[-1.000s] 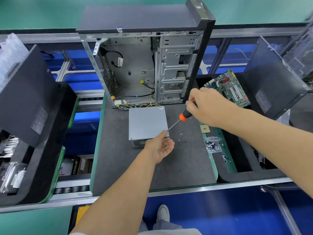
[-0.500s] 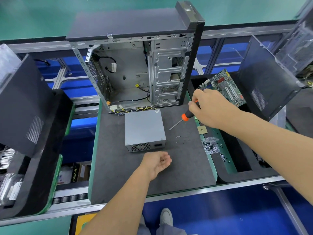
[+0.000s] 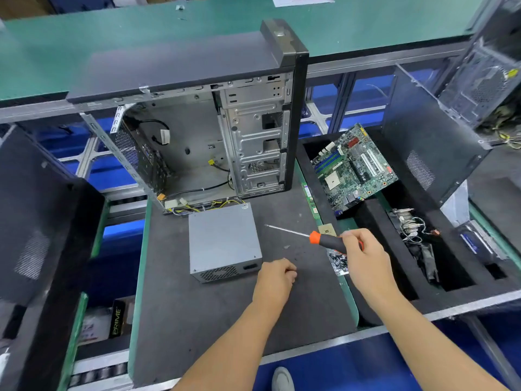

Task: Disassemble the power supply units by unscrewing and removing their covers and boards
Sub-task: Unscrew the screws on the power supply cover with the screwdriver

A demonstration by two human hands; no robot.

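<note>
At frame centre the PSU (image 3: 224, 241) sits cover-on, left hand (image 3: 275, 277) loosely fisted, right hand (image 3: 366, 256) gripping screwdriver (image 3: 318, 239).

The power supply unit (image 3: 224, 241) is a closed grey metal box lying flat on the dark mat, its broad plain cover facing up and still in place. Its near end face carries a honeycomb vent grille and a dark socket opening. Its far edge sits just in front of the open computer case, where a bundle of yellow and black cables (image 3: 208, 206) lies along the case's lower lip; whether they join the unit cannot be told. The screwdriver (image 3: 313, 237) has an orange and black handle and a thin bare metal shaft; it is held nearly level above the mat, to the right of the unit and apart from it, tip pointing left and away.
</note>
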